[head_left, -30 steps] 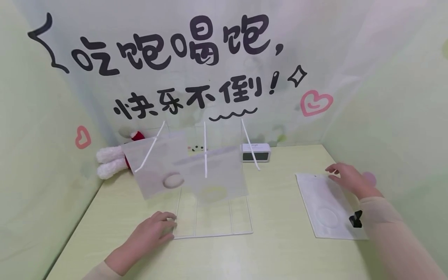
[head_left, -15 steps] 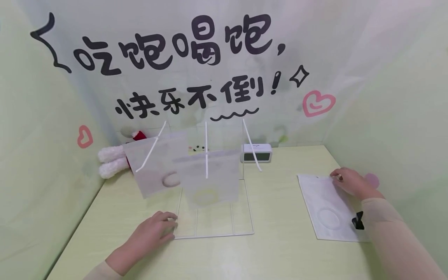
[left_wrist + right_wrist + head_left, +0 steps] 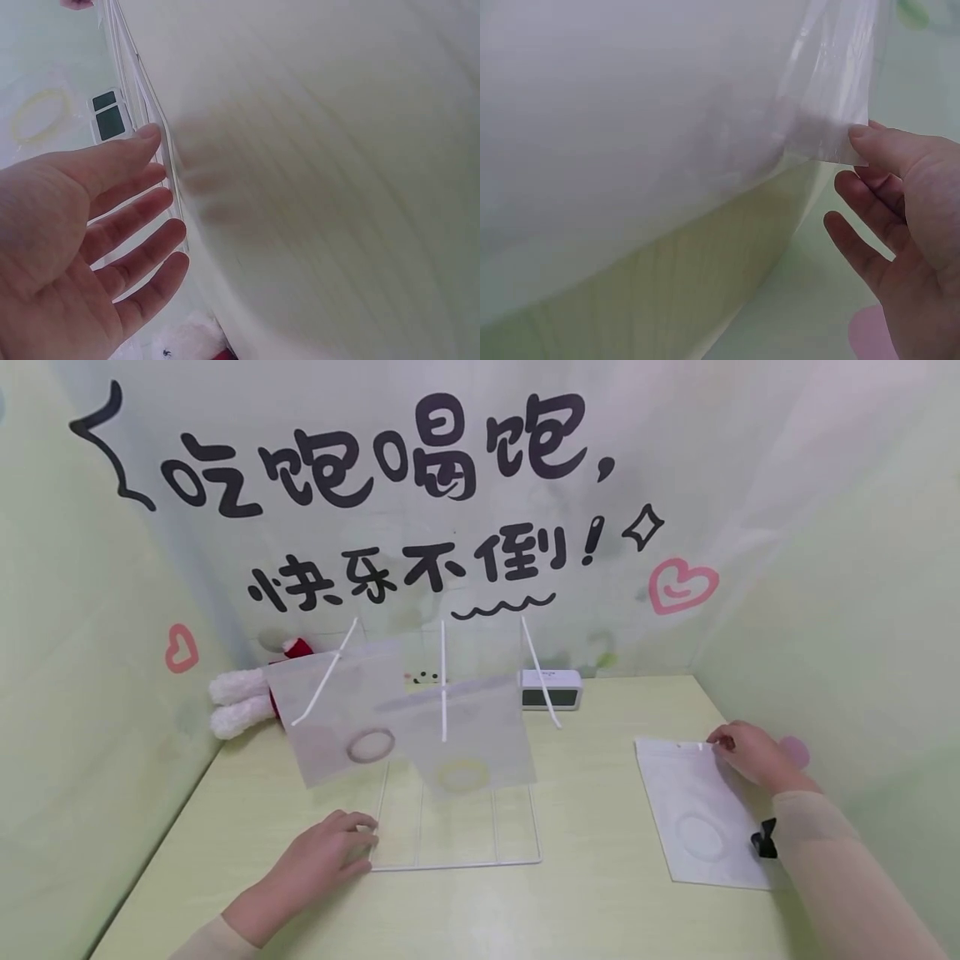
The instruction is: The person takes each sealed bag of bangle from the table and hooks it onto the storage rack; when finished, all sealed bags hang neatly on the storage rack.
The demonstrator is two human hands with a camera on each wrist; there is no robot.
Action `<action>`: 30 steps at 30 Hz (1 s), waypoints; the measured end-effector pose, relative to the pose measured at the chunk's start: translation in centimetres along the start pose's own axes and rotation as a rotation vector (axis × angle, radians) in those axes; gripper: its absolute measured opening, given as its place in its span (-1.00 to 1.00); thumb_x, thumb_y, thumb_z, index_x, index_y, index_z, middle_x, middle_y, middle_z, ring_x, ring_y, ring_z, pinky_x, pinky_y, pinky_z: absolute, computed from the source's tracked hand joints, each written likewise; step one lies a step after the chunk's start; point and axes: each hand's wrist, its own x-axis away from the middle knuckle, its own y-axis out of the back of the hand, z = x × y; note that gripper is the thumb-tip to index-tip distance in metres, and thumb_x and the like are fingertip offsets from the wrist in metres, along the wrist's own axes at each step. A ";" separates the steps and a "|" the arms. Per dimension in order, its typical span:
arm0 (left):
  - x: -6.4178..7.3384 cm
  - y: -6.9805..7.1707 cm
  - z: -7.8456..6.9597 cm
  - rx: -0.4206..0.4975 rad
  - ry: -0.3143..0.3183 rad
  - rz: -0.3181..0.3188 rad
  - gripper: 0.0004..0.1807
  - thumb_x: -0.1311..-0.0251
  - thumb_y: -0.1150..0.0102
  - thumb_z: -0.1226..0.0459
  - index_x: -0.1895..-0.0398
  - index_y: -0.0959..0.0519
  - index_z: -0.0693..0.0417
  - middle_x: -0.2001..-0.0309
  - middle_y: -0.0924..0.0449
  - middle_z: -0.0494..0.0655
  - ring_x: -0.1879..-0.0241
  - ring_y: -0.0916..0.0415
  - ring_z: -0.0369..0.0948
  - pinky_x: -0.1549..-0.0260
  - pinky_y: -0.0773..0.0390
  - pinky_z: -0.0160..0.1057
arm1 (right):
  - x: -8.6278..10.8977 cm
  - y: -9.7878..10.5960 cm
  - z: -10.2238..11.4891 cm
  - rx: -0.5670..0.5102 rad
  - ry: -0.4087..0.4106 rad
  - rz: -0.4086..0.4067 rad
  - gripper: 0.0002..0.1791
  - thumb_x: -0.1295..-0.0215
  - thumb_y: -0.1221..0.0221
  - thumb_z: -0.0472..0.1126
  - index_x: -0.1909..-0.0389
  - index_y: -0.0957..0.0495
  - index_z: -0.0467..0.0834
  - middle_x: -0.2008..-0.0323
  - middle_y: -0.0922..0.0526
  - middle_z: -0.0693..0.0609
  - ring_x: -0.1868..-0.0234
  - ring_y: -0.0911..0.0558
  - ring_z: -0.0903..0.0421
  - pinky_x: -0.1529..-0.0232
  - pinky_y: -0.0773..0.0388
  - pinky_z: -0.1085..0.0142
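My right hand (image 3: 752,755) pinches the top right corner of a translucent white plastic bag (image 3: 678,802) at the table's right side. In the right wrist view the thumb and a finger hold that bag corner (image 3: 832,112), while the other fingers hang free. A pale ring (image 3: 701,837) shows through the bag. My left hand (image 3: 326,860) touches the left front corner of a white wire rack (image 3: 457,865) with relaxed fingers. Two translucent bags hang on the rack's prongs: the left bag (image 3: 330,702) with a purplish ring, the middle bag (image 3: 480,727) with a yellow ring.
The right prong (image 3: 540,672) holds no bag. Behind the rack stand a white digital clock (image 3: 551,690) and, at the left, a plush toy (image 3: 243,702). A small black object (image 3: 764,838) shows beside my right sleeve. Curtain walls (image 3: 840,610) enclose the table (image 3: 592,827).
My right hand has gone from hovering at the bag's top edge to pinching its corner. The bag has shifted slightly towards me. The middle hanging bag sways; my left hand stays put.
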 end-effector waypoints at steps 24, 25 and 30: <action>-0.1 0.2 -0.2 -0.011 -0.003 -0.010 -0.72 -0.05 -0.54 0.16 0.14 -0.77 -0.04 -0.08 -0.68 -0.16 0.02 -0.58 -0.13 0.16 -0.71 -0.16 | 4.9 4.3 5.4 -0.008 0.165 -0.251 -0.92 -0.41 -0.29 -0.28 0.16 -0.65 -0.19 0.25 -0.70 0.00 0.19 -0.58 0.18 0.20 -0.54 0.30; -0.1 0.2 -0.3 -0.012 -0.002 -0.010 -0.72 -0.05 -0.54 0.16 0.14 -0.77 -0.04 -0.08 -0.68 -0.16 0.02 -0.58 -0.13 0.17 -0.71 -0.16 | 5.2 4.5 5.8 -0.006 0.178 -0.269 -0.93 -0.40 -0.30 -0.28 0.15 -0.65 -0.17 0.25 -0.70 0.02 0.19 -0.55 0.25 0.20 -0.52 0.34; -0.1 0.3 -0.5 -0.012 0.009 0.004 -0.73 -0.06 -0.54 0.16 0.14 -0.77 -0.06 -0.08 -0.67 -0.18 0.02 -0.57 -0.13 0.19 -0.70 -0.18 | 6.3 5.5 7.7 -0.001 0.253 -0.355 -0.87 -0.33 -0.34 -0.34 0.17 -0.64 -0.12 0.27 -0.67 0.06 0.23 -0.43 0.51 0.25 -0.43 0.53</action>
